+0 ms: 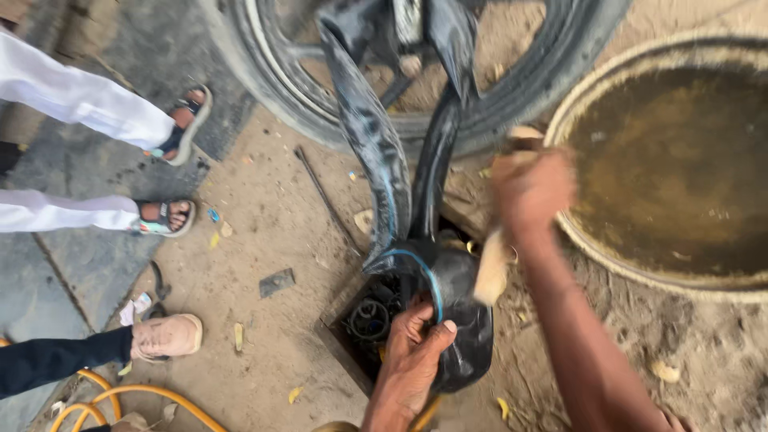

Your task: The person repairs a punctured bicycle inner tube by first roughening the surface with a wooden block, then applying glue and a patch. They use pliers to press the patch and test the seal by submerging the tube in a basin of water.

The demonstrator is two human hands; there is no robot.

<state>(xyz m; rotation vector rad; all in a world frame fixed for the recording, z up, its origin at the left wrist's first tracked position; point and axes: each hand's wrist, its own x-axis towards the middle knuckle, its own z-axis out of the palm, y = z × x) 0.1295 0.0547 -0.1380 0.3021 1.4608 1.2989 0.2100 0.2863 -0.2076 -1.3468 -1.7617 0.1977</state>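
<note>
Far left edge: bystanders' sandalled feet (178, 126) and a pale shoe (166, 336) stood on the ground, orange hose (136, 394) at the lower corner; open dirt lay between them and the work. Centre: the black inner tube (416, 240) hung from the wheel (416, 120) down over a small box of parts (370, 318). Left hand (410, 352) had its fingers (416, 318) curled shut on the tube's lower fold. Right hand (532, 188), blurred, was closed on a pale block (491, 268) against the tube. The water basin (676, 168) crowded the right edge.
</note>
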